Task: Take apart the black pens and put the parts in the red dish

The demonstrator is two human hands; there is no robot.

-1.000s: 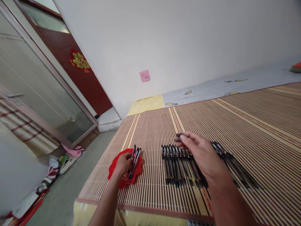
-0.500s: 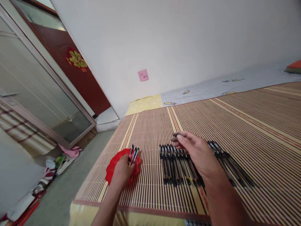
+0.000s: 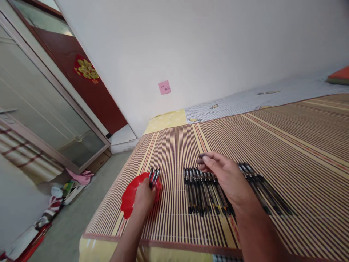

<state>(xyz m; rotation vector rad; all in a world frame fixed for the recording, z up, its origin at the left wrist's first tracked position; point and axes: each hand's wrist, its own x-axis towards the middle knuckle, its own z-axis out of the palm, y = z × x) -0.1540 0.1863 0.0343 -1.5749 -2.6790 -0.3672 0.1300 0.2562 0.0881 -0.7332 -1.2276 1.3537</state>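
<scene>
While the left hand (image 3: 144, 194) curls at a few slim black pens (image 3: 156, 174) on a red scalloped dish (image 3: 128, 198), apparently sorting them, its grip is unclear. The right hand (image 3: 230, 178), thumb meeting fingers, may hold something, above a long row of black pens (image 3: 194, 193) at right. The next move seems to call for a light pinch. Beneath lies a brown-and-cream striped mat (image 3: 171, 222); a white wall (image 3: 223, 43) stands far, a reddish-brown door (image 3: 62, 65) far left.

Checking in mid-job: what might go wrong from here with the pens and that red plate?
Pressing down near the rim could tip or slide the red plate, since the left hand is over it, at the few pens there.

The right hand hides part of the row of pens, so lowering it might knock some askew.
</scene>
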